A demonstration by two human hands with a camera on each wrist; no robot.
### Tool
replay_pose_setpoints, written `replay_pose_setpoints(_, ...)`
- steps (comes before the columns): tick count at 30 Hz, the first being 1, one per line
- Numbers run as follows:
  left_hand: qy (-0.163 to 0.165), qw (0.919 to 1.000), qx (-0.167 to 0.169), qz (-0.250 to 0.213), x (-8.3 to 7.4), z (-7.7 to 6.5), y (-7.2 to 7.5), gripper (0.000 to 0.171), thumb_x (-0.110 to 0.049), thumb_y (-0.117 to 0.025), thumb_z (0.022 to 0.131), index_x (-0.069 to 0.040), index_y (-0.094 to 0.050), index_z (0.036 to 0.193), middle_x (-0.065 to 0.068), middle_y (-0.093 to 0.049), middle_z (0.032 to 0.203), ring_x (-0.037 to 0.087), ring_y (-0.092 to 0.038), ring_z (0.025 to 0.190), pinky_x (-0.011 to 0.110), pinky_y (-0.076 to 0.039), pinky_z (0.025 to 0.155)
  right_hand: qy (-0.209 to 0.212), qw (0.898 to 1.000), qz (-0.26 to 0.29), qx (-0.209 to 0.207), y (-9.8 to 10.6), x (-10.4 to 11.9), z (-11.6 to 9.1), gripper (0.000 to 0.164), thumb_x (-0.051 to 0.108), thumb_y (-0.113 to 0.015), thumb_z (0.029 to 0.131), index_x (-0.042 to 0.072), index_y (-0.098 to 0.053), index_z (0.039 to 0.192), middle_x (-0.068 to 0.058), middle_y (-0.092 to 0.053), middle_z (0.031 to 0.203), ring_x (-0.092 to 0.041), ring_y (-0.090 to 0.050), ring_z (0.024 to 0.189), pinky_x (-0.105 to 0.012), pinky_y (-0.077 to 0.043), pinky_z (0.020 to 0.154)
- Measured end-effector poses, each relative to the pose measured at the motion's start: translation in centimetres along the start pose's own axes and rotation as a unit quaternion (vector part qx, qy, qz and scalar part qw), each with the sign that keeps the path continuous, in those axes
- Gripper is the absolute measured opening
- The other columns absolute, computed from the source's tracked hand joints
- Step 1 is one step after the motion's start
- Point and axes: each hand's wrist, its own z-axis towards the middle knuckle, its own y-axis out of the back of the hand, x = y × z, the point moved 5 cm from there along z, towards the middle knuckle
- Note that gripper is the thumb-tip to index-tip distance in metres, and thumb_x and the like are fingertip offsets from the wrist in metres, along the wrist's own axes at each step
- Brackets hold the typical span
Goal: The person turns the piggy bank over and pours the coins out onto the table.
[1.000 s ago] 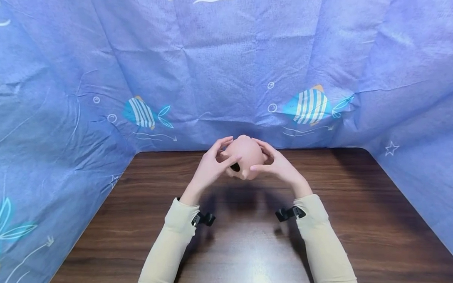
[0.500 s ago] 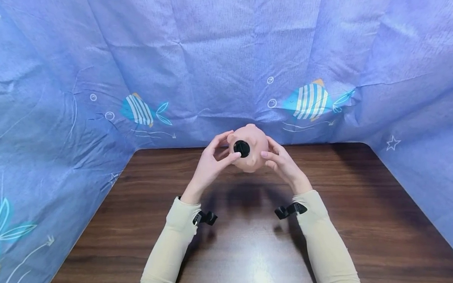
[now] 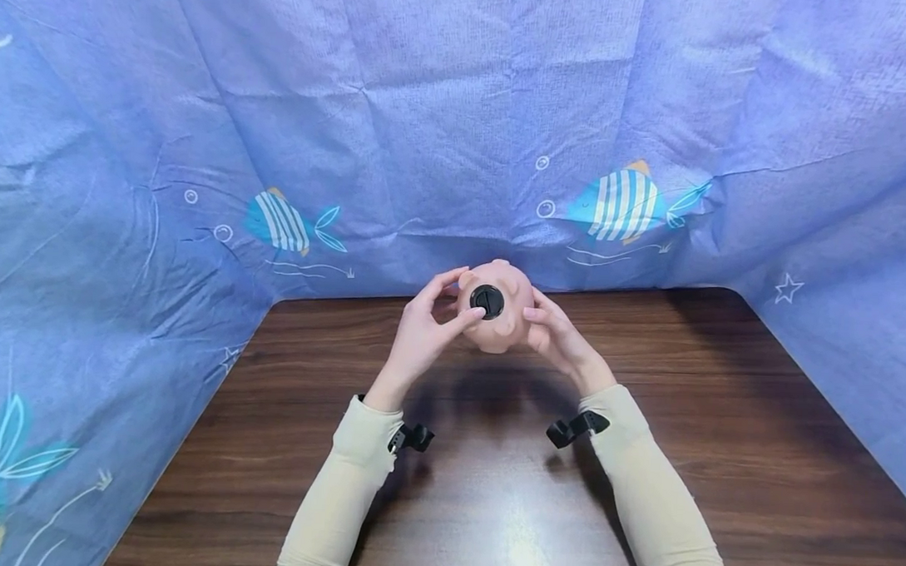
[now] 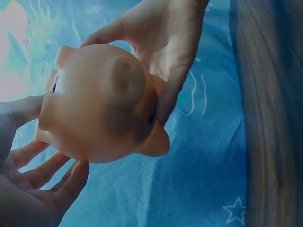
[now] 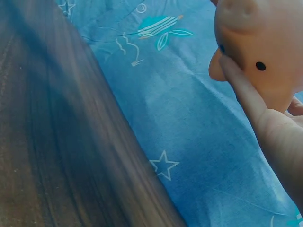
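A pink piggy bank (image 3: pixel 515 308) is held up between both hands over the far part of the table. Its underside, with stubby feet and a round black stopper (image 3: pixel 487 297), faces the head camera. My left hand (image 3: pixel 419 336) grips it from the left, thumb tip at the stopper's lower edge and fingers around the side. From the right, my right hand (image 3: pixel 569 341) holds the body between thumb and fingers. In the left wrist view the snout (image 4: pixel 125 80) shows. A black eye (image 5: pixel 261 66) appears in the right wrist view, beside a digit of the right hand pressing the head.
The dark wooden table (image 3: pixel 282 444) spreads below the hands. A blue cloth (image 3: pixel 444 108) with fish prints hangs behind it and along both sides, close to the table's far edge. Black wrist straps (image 3: pixel 579 426) jut from the sleeves.
The piggy bank has been turned so its underside and stopper face the head camera. My right hand's grip has shifted down its side; the left thumb has come to the stopper's edge.
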Motion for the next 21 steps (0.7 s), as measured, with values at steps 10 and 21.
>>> replay_pose_setpoints(10, -0.072, 0.9915, -0.049, 0.096, -1.1, 0.1, -0.4, 0.054, -0.029, -0.075, 0.079, -0.014, -0.052, 0.126, -0.006, -0.052, 0.123, 0.017, -0.054, 0.104, 0.034, -0.049, 0.084, 0.005, 1.000, 0.016, 0.015, -0.2, -0.5, 0.0, 0.054, 0.028, -0.055, 0.088, 0.014, -0.038, 0.137, -0.008, -0.048, 0.129, -0.020, -0.051, 0.110, -0.034, -0.046, 0.088)
replay_pose_setpoints(21, -0.198, 0.9302, -0.119, 0.285, -4.7, -0.7, -0.7, 0.024, -0.028, -0.072, 0.082, -0.007, -0.068, 0.094, 0.005, -0.055, 0.100, 0.022, -0.046, 0.096, 0.032, -0.041, 0.081, 0.025, 0.999, 0.028, -0.010, 0.1, -0.4, 0.1, 0.048, 0.023, -0.054, 0.089, 0.014, -0.042, 0.135, -0.008, -0.050, 0.125, -0.020, -0.053, 0.106, -0.033, -0.047, 0.084)
